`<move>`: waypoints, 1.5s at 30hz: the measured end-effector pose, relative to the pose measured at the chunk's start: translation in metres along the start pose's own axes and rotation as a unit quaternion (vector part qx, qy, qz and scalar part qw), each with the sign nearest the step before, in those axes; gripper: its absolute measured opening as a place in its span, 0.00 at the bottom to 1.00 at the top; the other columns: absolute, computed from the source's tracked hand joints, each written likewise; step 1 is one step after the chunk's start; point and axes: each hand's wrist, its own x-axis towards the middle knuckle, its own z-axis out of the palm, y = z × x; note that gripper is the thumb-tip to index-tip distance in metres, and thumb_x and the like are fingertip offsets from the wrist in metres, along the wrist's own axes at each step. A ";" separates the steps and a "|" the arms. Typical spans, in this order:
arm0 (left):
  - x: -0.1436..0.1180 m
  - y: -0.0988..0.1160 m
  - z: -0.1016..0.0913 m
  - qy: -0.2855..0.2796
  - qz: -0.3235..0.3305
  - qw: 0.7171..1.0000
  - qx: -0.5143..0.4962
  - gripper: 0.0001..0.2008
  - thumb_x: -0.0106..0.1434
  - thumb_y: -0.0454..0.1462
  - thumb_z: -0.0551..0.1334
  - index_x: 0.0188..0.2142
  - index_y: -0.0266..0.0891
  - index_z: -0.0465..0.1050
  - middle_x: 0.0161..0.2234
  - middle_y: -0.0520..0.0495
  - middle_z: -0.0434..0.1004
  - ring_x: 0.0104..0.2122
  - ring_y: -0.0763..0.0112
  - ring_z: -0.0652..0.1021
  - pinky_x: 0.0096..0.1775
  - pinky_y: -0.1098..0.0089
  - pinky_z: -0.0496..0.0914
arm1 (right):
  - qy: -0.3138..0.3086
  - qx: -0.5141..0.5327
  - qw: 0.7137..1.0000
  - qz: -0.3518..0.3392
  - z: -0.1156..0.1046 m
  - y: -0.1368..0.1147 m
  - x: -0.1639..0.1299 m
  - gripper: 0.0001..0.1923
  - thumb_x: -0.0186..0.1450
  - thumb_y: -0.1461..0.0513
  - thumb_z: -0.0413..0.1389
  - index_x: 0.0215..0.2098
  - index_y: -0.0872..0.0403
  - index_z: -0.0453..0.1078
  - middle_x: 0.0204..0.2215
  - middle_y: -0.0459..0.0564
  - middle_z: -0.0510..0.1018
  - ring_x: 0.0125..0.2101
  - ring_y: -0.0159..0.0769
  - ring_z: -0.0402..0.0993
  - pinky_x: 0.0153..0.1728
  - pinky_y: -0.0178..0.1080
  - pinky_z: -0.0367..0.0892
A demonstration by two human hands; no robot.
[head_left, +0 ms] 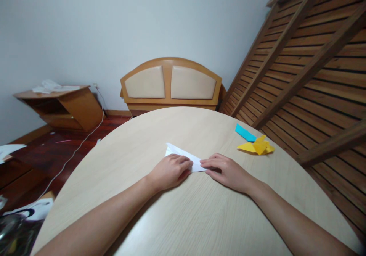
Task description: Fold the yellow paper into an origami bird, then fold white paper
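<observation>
White paper: a folded white paper (183,156) lies flat near the middle of the table, a long thin wedge whose sharp tip points to the far left; its surface is matt and smooth, with crisp straight edges, and its near-right part is hidden under the hands.
Left hand: the left hand (170,171) lies palm down on the paper's near edge, fingers stretched out flat and close together, pressing rather than gripping.
Right hand: the right hand (225,171) lies palm down just to the right, fingers extended, its fingertips (206,161) on the paper's right end; it grasps nothing. The two hands almost meet over the sheet.
Table: a round table (200,218) with a pale, fine-grained wood-look top, smooth and faintly glossy near the close edge.
Yellow paper: a crumpled, many-creased yellow folded paper (257,146) sits to the far right of the hands, well apart from them.
Blue paper: a flat turquoise blue folded strip (245,133), shaped like a slanted parallelogram, lies just beyond the yellow one, touching or nearly touching it.
Headboard: an arched wooden headboard (170,83) with two cream padded panels stands against the pale wall beyond the table.
Slatted frame: a brown wooden slatted frame (309,57) leans at the right, with thick diagonal beams across thin slats.
Side cabinet: a low orange-brown side cabinet (65,105) stands at the far left.
</observation>
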 end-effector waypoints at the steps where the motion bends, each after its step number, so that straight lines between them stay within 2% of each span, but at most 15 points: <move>1: 0.000 0.000 0.000 0.000 0.000 1.000 0.001 0.11 0.72 0.36 0.55 0.49 0.37 0.72 0.45 0.42 0.80 0.43 0.61 0.80 0.47 0.63 0.72 | 0.003 -0.004 1.000 -0.003 0.000 0.000 0.000 0.14 0.68 0.66 0.58 0.50 0.48 0.78 0.47 0.49 0.83 0.46 0.40 0.76 0.48 0.44 0.73; 7: 0.001 0.004 -0.007 -0.020 -0.002 1.000 0.012 0.12 0.70 0.42 0.58 0.44 0.36 0.73 0.44 0.41 0.79 0.42 0.59 0.80 0.47 0.61 0.72 | 0.012 -0.022 1.000 -0.019 0.004 0.001 0.001 0.14 0.70 0.65 0.56 0.51 0.47 0.77 0.47 0.50 0.83 0.45 0.41 0.77 0.48 0.45 0.74; 11: 0.003 0.007 -0.007 -0.023 -0.014 0.999 0.020 0.11 0.71 0.40 0.55 0.40 0.36 0.73 0.39 0.41 0.79 0.39 0.60 0.80 0.46 0.61 0.72 | 0.014 -0.028 0.999 -0.022 0.004 -0.001 0.003 0.13 0.71 0.65 0.54 0.49 0.49 0.77 0.46 0.50 0.83 0.46 0.41 0.77 0.50 0.46 0.72; 15: 0.006 0.013 -0.010 -0.028 -0.040 0.999 0.021 0.16 0.73 0.38 0.50 0.35 0.36 0.74 0.34 0.42 0.79 0.34 0.62 0.80 0.42 0.62 0.72 | 0.020 -0.031 0.999 -0.012 0.003 -0.005 0.005 0.11 0.72 0.64 0.52 0.46 0.50 0.76 0.43 0.51 0.82 0.45 0.41 0.76 0.48 0.46 0.71; 18: 0.007 0.019 -0.019 -0.052 -0.072 0.995 0.035 0.19 0.74 0.38 0.49 0.31 0.36 0.74 0.29 0.42 0.79 0.28 0.63 0.79 0.37 0.63 0.72 | 0.015 -0.031 0.999 -0.004 0.003 -0.008 0.007 0.09 0.72 0.64 0.51 0.43 0.51 0.75 0.39 0.51 0.81 0.43 0.42 0.75 0.46 0.46 0.71; 21: 0.007 0.021 -0.030 -0.092 -0.112 0.988 0.049 0.13 0.69 0.36 0.55 0.33 0.37 0.76 0.27 0.43 0.79 0.25 0.63 0.78 0.31 0.66 0.70 | 0.004 -0.018 1.000 -0.002 0.003 -0.011 0.008 0.09 0.72 0.64 0.51 0.41 0.51 0.74 0.39 0.51 0.79 0.42 0.41 0.74 0.46 0.45 0.70; 23: 0.007 0.019 -0.037 -0.111 -0.130 0.984 0.047 0.08 0.65 0.34 0.58 0.36 0.39 0.77 0.29 0.44 0.80 0.25 0.62 0.79 0.29 0.67 0.70 | 0.005 -0.011 1.000 0.000 0.005 -0.012 0.008 0.08 0.72 0.64 0.52 0.39 0.51 0.73 0.40 0.51 0.79 0.44 0.41 0.73 0.47 0.45 0.70; 25: 0.007 0.015 -0.042 -0.125 -0.137 0.982 0.041 0.08 0.64 0.33 0.59 0.38 0.41 0.79 0.30 0.44 0.82 0.27 0.61 0.80 0.30 0.67 0.70 | 0.009 -0.011 1.000 0.009 0.006 -0.012 0.008 0.08 0.71 0.64 0.53 0.36 0.51 0.72 0.42 0.52 0.78 0.46 0.41 0.72 0.48 0.45 0.69; 29: 0.006 0.005 -0.049 -0.149 -0.141 0.976 0.067 0.10 0.66 0.33 0.58 0.35 0.39 0.80 0.29 0.43 0.82 0.26 0.62 0.80 0.29 0.68 0.70 | 0.020 -0.018 0.999 0.033 0.010 -0.009 0.007 0.09 0.70 0.63 0.54 0.32 0.51 0.71 0.45 0.53 0.77 0.49 0.43 0.71 0.51 0.47 0.68; 36: 0.001 -0.016 -0.053 -0.123 -0.158 0.971 0.129 0.13 0.68 0.38 0.59 0.29 0.38 0.78 0.24 0.45 0.79 0.24 0.64 0.79 0.31 0.68 0.71 | 0.027 -0.030 0.997 0.058 0.014 -0.007 0.005 0.10 0.69 0.62 0.56 0.29 0.51 0.68 0.50 0.54 0.75 0.54 0.46 0.69 0.54 0.52 0.66; 38: 0.001 -0.013 -0.050 -0.107 -0.157 0.967 0.168 0.09 0.67 0.35 0.59 0.33 0.37 0.78 0.29 0.43 0.81 0.30 0.61 0.80 0.35 0.65 0.72 | 0.026 -0.037 0.997 0.062 0.015 -0.008 0.005 0.10 0.69 0.61 0.57 0.29 0.51 0.67 0.50 0.54 0.75 0.55 0.46 0.68 0.54 0.52 0.66; 40: 0.001 -0.002 -0.041 -0.066 -0.133 0.971 0.189 0.08 0.66 0.32 0.59 0.42 0.36 0.76 0.42 0.39 0.82 0.41 0.57 0.81 0.42 0.62 0.73 | 0.029 -0.046 0.996 0.068 0.016 -0.007 0.005 0.10 0.69 0.61 0.57 0.29 0.51 0.67 0.51 0.54 0.74 0.55 0.47 0.68 0.55 0.53 0.65; 42: 0.001 0.015 -0.027 -0.028 -0.084 0.984 0.154 0.15 0.69 0.31 0.56 0.54 0.36 0.71 0.57 0.38 0.74 0.52 0.57 0.77 0.50 0.59 0.72 | 0.035 -0.058 0.995 0.078 0.017 -0.006 0.004 0.09 0.69 0.61 0.57 0.30 0.51 0.67 0.51 0.55 0.75 0.55 0.47 0.68 0.54 0.54 0.65; 44: -0.002 0.033 -0.009 -0.019 -0.035 0.995 0.093 0.22 0.71 0.34 0.55 0.63 0.34 0.63 0.65 0.37 0.64 0.62 0.54 0.68 0.59 0.55 0.65 | 0.049 -0.071 0.992 0.089 0.016 -0.003 0.004 0.09 0.69 0.61 0.57 0.30 0.51 0.67 0.51 0.56 0.75 0.55 0.48 0.68 0.54 0.55 0.66; 45: -0.004 0.040 -0.001 -0.017 -0.031 0.997 0.067 0.24 0.73 0.39 0.54 0.65 0.34 0.59 0.68 0.37 0.60 0.66 0.51 0.63 0.63 0.51 0.60 | 0.058 -0.077 0.991 0.092 0.016 -0.002 0.004 0.08 0.69 0.61 0.57 0.31 0.51 0.67 0.50 0.56 0.75 0.55 0.48 0.68 0.54 0.55 0.66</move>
